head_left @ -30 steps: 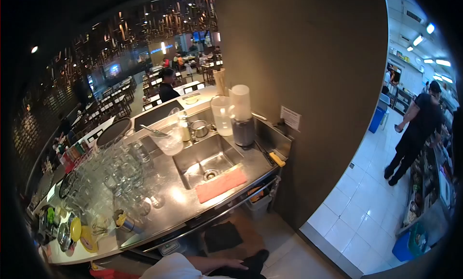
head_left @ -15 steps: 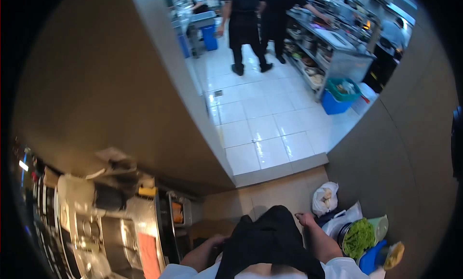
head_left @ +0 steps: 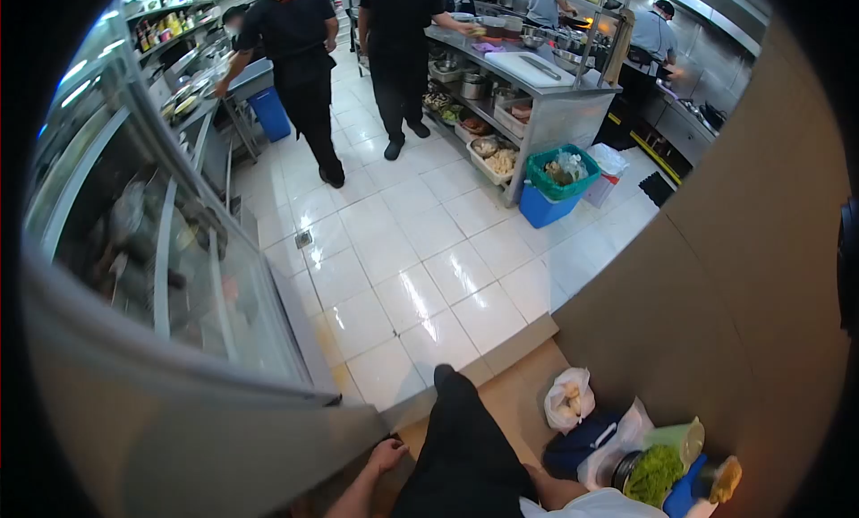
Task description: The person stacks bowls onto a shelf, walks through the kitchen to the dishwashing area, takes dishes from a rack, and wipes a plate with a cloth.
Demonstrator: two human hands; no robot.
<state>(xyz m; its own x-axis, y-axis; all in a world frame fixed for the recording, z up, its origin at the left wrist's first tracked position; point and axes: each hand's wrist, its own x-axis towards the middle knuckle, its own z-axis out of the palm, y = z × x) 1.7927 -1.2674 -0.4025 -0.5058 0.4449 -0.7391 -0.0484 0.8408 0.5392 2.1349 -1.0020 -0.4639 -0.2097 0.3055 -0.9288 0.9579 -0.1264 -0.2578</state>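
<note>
White plastic bag (head_left: 557,414), open and holding pale, rounded pieces, rests on the tan floor (head_left: 526,386) at the lower right of the frame, near the brown wall (head_left: 698,294). It is the loose object nearest the hands, and neither hand can be seen touching it. The left hand (head_left: 387,455), at the lower centre, is partly open with its fingers loosely bent, and appears to hold nothing. The right hand is hidden behind the black-clothed leg (head_left: 465,455), so its opening and any contents cannot be told.

The view has swung away from the metal sink toward the bright kitchen. The left hand shows more clearly than it did, while the right one has gone out of sight; the black shoe (head_left: 443,373) is now by the raised doorway edge (head_left: 525,341), which suggests walking rather than handling.

Beside the bag are a dark blue bundle (head_left: 564,453), leafy green vegetables (head_left: 656,473) in a dark round bowl (head_left: 624,470), and a pale green container (head_left: 687,442). Beyond, a blue bin with a green liner (head_left: 546,208) stands by the metal bench (head_left: 559,129), and two people in dark clothes (head_left: 295,48) are on the white tiles (head_left: 407,250). No brand, label or writing is legible.
</note>
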